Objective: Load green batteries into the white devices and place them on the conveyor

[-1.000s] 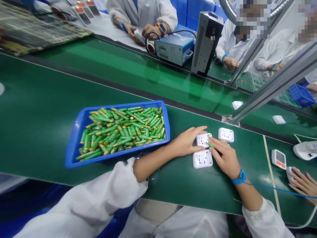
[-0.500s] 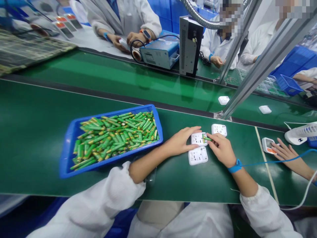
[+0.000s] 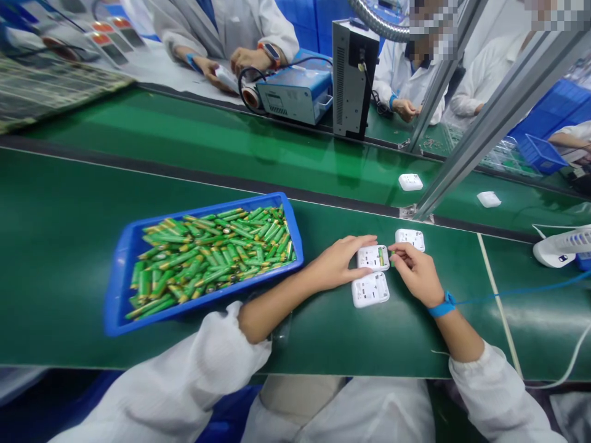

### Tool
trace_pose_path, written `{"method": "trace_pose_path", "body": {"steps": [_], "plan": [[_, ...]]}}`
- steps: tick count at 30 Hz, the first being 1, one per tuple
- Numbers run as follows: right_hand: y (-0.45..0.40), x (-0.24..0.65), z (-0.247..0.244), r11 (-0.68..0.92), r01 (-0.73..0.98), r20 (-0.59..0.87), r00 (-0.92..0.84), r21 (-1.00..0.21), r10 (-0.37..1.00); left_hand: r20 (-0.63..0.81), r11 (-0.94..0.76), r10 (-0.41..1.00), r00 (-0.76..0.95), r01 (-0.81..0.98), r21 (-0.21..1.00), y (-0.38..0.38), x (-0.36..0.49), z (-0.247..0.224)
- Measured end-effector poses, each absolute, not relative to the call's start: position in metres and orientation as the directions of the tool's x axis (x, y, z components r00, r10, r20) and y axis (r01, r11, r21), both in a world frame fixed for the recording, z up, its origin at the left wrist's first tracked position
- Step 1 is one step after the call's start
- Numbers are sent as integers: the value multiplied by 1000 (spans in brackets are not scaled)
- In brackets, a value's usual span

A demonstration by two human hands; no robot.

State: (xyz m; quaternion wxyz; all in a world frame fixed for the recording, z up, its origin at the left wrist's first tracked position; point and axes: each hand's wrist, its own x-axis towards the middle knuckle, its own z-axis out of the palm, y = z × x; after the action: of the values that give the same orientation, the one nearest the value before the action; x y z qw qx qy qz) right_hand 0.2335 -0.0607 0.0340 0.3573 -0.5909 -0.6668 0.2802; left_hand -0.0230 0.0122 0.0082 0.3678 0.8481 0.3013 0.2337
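Note:
My left hand [image 3: 339, 261] grips a white plastic device [image 3: 367, 258] by its left side, thumb below and fingers above. A green battery [image 3: 381, 256] lies in the compartment at the device's right end. Just right of it, my right hand [image 3: 415, 271] pinches a second green battery [image 3: 392, 258], mostly hidden by the fingers. Below the held device lies another white device [image 3: 370, 290], its compartment facing up. A third white device [image 3: 410, 239] rests above my right hand, partly covered by it.
A blue bin [image 3: 113, 289] full of green batteries stands left of my hands. Beyond the dark rail, a green belt [image 3: 277, 151] carries white pieces [image 3: 410, 181]. A metal post [image 3: 447, 160] rises behind. A blue wrist cord [image 3: 508, 296] runs right. Co-workers' hands [image 3: 252, 59] are across the belt.
The battery that was tilted at the compartment now lies inside it. My right hand has drawn slightly right. At far right, the other person's hand and an orange-and-white device are gone from view.

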Motion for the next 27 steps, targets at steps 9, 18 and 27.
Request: {"method": "trace_pose_path", "body": {"steps": [9,18,27], "plan": [[-55,222,28,233,611,248,-62,-757,967,164,-534,697,698,354,768,12,-21,7],[-54,237,24,405,653,250,-322,-640,913,129,-509,722,680,396,765,11,-21,12],[-67,236,15,399,637,273,-292,-659,917,186,-552,718,671,386,739,11,-22,4]]}}
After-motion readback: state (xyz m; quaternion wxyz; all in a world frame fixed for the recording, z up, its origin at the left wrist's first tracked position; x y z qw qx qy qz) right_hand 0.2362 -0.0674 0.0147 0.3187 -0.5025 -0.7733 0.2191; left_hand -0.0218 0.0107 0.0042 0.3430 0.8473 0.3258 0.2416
